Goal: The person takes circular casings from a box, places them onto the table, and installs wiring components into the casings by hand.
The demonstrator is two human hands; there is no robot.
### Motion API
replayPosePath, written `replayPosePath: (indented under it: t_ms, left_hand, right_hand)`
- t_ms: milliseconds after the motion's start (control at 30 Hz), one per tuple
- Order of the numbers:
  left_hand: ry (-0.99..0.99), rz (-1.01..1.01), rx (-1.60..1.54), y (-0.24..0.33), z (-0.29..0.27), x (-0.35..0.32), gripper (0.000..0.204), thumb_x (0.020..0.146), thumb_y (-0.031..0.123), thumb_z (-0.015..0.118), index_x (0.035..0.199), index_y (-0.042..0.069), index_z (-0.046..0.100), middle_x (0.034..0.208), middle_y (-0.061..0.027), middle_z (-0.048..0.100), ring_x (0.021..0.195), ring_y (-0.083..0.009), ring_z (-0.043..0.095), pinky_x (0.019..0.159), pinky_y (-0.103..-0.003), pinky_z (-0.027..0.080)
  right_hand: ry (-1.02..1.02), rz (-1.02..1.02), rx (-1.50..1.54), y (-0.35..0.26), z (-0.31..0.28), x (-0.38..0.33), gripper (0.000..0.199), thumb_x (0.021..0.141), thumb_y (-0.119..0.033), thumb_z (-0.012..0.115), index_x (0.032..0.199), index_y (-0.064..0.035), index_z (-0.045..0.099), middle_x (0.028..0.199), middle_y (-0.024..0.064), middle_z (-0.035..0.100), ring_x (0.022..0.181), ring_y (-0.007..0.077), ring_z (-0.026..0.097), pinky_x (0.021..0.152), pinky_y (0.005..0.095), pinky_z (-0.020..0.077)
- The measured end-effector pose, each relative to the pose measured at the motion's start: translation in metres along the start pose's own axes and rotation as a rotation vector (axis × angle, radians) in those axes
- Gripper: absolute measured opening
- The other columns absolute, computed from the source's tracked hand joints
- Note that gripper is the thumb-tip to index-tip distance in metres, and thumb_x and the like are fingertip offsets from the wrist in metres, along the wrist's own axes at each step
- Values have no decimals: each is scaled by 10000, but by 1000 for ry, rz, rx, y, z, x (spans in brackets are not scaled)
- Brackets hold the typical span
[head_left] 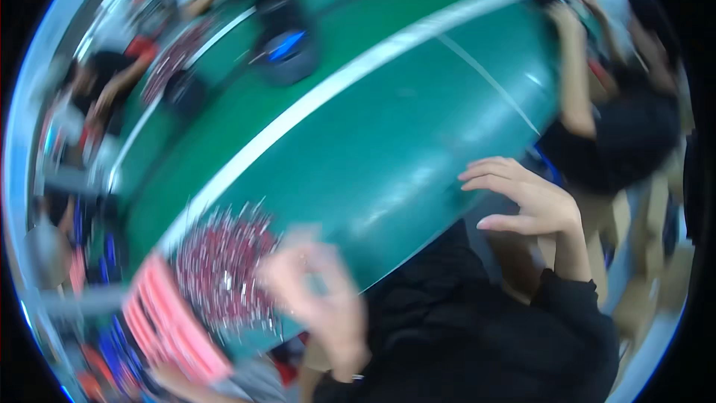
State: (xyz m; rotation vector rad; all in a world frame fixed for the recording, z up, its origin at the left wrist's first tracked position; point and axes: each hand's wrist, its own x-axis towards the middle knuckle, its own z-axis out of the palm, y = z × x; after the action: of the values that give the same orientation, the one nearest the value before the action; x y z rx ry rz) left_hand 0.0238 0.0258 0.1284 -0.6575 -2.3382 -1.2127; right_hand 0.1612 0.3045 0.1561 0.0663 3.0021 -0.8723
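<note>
A heap of small dark-red and silvery pieces (227, 269), smeared by motion, lies on the green tabletop (388, 142) at the left; their kind is not clear. My left hand (317, 295) is at the heap's right side. Its fingers look bent, but blur hides whether they hold anything. Over the near table edge, farther right, my right hand (526, 198) has its fingers stretched out and thumb apart, with nothing in it.
Left of the heap stands a pink slotted plastic crate or basket (175, 321). A white strip (328, 93) runs along the table; beyond it is a dark object with a blue patch (287, 45). Other people sit around, one in black at the right (626, 134).
</note>
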Motion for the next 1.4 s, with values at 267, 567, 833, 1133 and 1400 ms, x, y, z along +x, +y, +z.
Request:
replayPosePath:
  t_ms: [267,567,833,1133,1400]
  left_hand:
    - [-1186,349,-948,150,129,-125,178,876,51,759,749,7,643,633,-60,553,542,-123,507,545,-261,416]
    - [-1869,898,-1033,209,112,-254,185,907,105,728,797,-7,628,710,-78,575,604,-142,553,579,-280,447]
    - [-1761,1428,-1012,204,113,-352,117,875,73,693,964,28,633,943,-120,600,859,-306,636,709,-418,527]
    - [-1481,2110,-603,279,163,-495,268,874,150,644,1098,6,666,1194,-181,626,1145,-328,623,887,-440,564]
    - [-1394,1965,-780,290,171,-473,167,840,136,626,744,85,752,795,-142,729,762,-296,738,645,-422,599]
  right_hand:
    - [549,1167,-237,-53,51,-310,397,940,-325,669,1167,1,647,1174,200,661,1118,365,619,992,429,485]
    - [655,2245,176,-231,234,-445,364,930,-281,672,1184,-21,656,1184,200,664,1142,360,615,995,421,488]
    - [1097,2107,-530,-262,318,-434,292,900,-144,665,1177,-53,664,1068,174,705,1035,354,657,880,433,544]
    - [733,2110,-422,-255,302,-474,215,883,-94,646,1081,-68,728,861,190,708,787,366,676,711,473,539]
    - [1134,1941,-551,-247,245,-509,241,945,-164,656,1135,-33,728,869,245,689,734,394,633,686,437,499]
